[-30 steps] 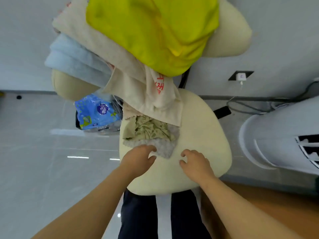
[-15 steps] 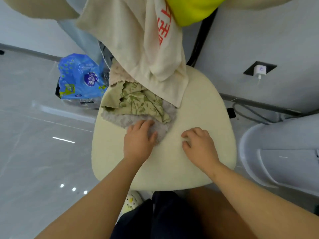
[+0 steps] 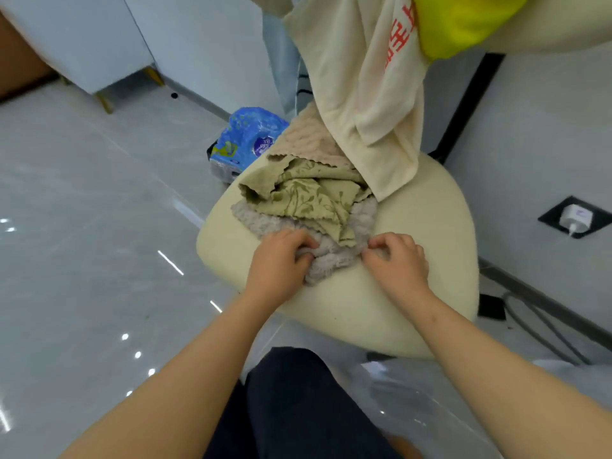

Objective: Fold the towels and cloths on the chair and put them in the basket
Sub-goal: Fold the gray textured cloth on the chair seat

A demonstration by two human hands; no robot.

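Both hands are on the grey fluffy cloth (image 3: 332, 258) at the front of the chair seat (image 3: 381, 313) — the left hand (image 3: 280, 261) has its fingers (image 3: 303, 242) curled into a bunch of it, and the right hand (image 3: 399, 260) pinches its edge. The green leafy cloth (image 3: 308, 197) lies on top, so I'd draw the grey one out low and slowly — otherwise the pile comes too. No basket in sight.

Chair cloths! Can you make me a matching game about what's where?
1 fluffy grey cloth
2 leafy green cloth
3 cream towel
4 blue packet

A on the floor
B hangs down, red letters
C gripped by left hand and right hand
D lies on the grey one

Pairs: 1-C, 2-D, 3-B, 4-A
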